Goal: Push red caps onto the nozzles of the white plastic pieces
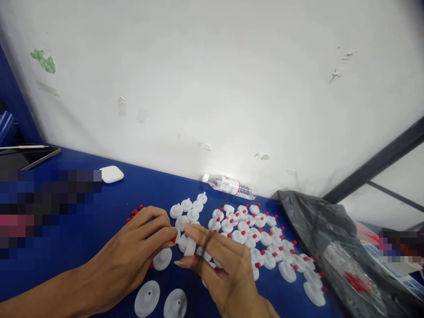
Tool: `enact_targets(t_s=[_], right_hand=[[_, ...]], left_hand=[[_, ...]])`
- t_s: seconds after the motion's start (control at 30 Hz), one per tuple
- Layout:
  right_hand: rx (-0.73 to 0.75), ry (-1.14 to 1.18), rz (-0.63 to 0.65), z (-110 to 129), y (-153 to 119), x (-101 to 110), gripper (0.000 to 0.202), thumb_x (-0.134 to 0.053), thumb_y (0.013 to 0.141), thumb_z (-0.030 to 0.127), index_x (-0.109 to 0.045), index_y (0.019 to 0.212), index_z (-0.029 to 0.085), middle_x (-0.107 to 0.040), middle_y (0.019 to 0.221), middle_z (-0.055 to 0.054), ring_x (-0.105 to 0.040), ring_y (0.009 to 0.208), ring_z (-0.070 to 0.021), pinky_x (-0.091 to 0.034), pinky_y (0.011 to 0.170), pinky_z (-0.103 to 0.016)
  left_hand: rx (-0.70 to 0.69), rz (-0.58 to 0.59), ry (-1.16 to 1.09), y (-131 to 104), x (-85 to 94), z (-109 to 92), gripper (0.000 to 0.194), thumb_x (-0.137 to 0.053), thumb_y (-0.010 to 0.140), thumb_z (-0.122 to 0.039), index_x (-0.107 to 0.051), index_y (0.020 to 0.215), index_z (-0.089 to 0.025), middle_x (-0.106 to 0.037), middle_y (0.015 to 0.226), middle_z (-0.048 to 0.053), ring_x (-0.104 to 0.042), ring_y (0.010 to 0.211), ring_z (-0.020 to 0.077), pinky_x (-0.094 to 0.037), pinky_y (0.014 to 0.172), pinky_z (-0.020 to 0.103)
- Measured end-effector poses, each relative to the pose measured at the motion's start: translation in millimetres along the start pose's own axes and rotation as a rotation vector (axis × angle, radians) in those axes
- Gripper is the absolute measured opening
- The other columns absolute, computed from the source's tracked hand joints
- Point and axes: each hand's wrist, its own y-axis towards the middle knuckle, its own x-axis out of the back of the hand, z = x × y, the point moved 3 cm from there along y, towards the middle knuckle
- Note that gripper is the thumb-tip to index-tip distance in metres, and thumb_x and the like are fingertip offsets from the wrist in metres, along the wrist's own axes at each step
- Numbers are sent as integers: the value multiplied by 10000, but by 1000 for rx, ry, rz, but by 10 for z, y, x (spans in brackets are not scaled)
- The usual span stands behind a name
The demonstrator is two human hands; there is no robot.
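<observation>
A white plastic disc-shaped part (190,246) is pinched between the thumb and fingers of my right hand (228,263), turned on its edge. My left hand (139,247) is closed beside it, its fingertips pinching a small red cap (174,239) close to the white part. Whether cap and part touch cannot be made out. More loose red caps (134,212) lie just behind my left hand. Plain white discs (192,215) without caps are grouped behind the hands, and larger-looking discs with centre holes (147,298) lie in front.
Many white discs fitted with red caps (266,238) spread over the blue table (99,212) to the right. A clear bottle (230,185) lies against the white wall. A dark plastic bag (311,221) borders the right side. A white case (112,174) and a phone (33,154) are at left.
</observation>
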Motion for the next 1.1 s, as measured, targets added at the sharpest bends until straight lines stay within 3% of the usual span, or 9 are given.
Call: enact_targets(t_s=[0.17,0.3,0.4,0.53,0.67,0.8,0.93,1.03,1.1], right_hand=[[117,-79,24,49,-12,-41,1036,-990,1124,103,-550,1965,518,-915,1638,6,-975,1345,-326,-802,1206,-395],[182,-96,-2,65,-53,-68,972,-879,1230,150,-432,2032,468,-921,1642,-13,-971,1367,-295,-796,1218,-366],[272,-158,64,100,-53,-50,889,-803,1270,142,-418,2049,331,-916,1656,-61,-953,1417,-279,-778,1226,-323],[287,-284,61,142,26,-20,628,-734,1314,209,-612,1929,244,-959,1565,-91,-970,1368,-239,-719,1245,-243],[201,-411,3,95,131,18,388,-617,1326,270,-822,1655,258,-964,1429,-119,-1005,1179,-258,-821,1084,-270],[57,-447,-83,-120,193,196,295,-658,1285,265,-887,1469,288,-930,1311,-101,-986,1057,-274,-869,880,-321],[5,-483,-93,-342,210,361,163,-750,1247,289,-907,1269,326,-966,1173,-59,-984,1048,-340,-887,921,-465],[-14,-511,-87,-417,207,419,173,-757,1244,324,-920,1188,346,-976,1265,-74,-970,1186,-386,-874,1003,-551],[-30,-529,-77,-427,207,436,185,-768,1244,361,-938,1172,352,-951,1242,-77,-952,1102,-372,-857,883,-517]], left_hand=[[-21,15,-11,-17,12,4,456,-449,1209,70,-728,1307,-277,-834,1114,4,-768,1073,251,-672,997,356],[-30,21,-43,-27,27,-45,454,-425,1160,107,-668,1209,-274,-770,1010,-4,-742,947,235,-654,882,366],[-36,15,-68,-26,21,-87,437,-391,1136,98,-589,1132,-291,-728,948,-12,-722,879,236,-622,821,371],[15,29,-84,32,22,-104,380,-416,1220,31,-593,1145,-297,-735,999,-26,-721,931,234,-611,877,374],[66,25,-5,88,64,-57,382,-421,1294,-31,-687,1368,-295,-807,1194,-28,-735,1171,254,-608,1089,390],[124,-12,18,81,82,26,443,-437,1294,23,-700,1420,-310,-822,1239,-63,-707,1177,222,-590,1121,343],[153,0,66,54,29,63,406,-464,1287,-4,-733,1347,-303,-849,1240,-30,-731,1217,260,-609,1122,379],[143,17,147,33,-12,73,373,-467,1298,-57,-764,1347,-277,-851,1317,30,-745,1307,311,-620,1178,448],[128,26,175,18,-29,87,372,-468,1302,-56,-764,1351,-276,-841,1342,44,-742,1341,319,-611,1192,469]])
